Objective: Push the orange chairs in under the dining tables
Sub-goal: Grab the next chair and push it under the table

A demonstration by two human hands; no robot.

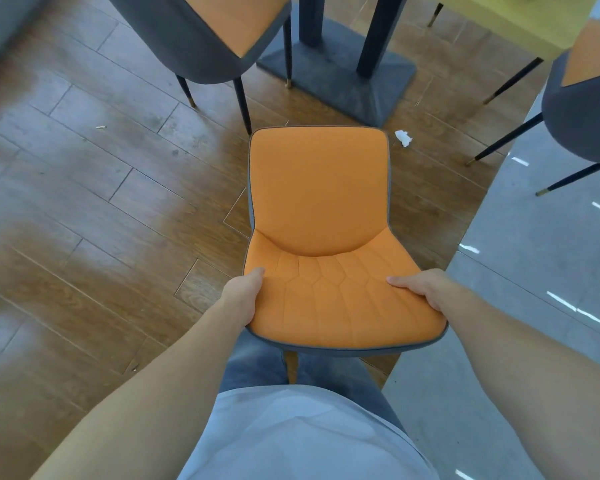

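Orange chair (321, 216), seen from above and behind its backrest, standing on the wood floor (84, 188) with its seat facing the table base (340, 77). Its legs are almost wholly hidden beneath the seat and backrest; only a short stub shows under the rear edge. The tabletop lies outside the view apart from a yellow-green edge (520, 26) at upper right, so how far the chair sits beneath it cannot be told. Left hand (245, 292) grips the left edge of the backrest, thumb on the orange face, fingers curled out of sight behind the grey shell. Right hand (420, 287) grips the right edge likewise, thumb lying flat on the upholstery, fingers hidden behind. A second chair (201, 32) at upper left and a third chair (586, 91) at right are both cut off by the frame. A crumpled white tissue (403, 137) lies on the floor just beside the held chair's front right corner.
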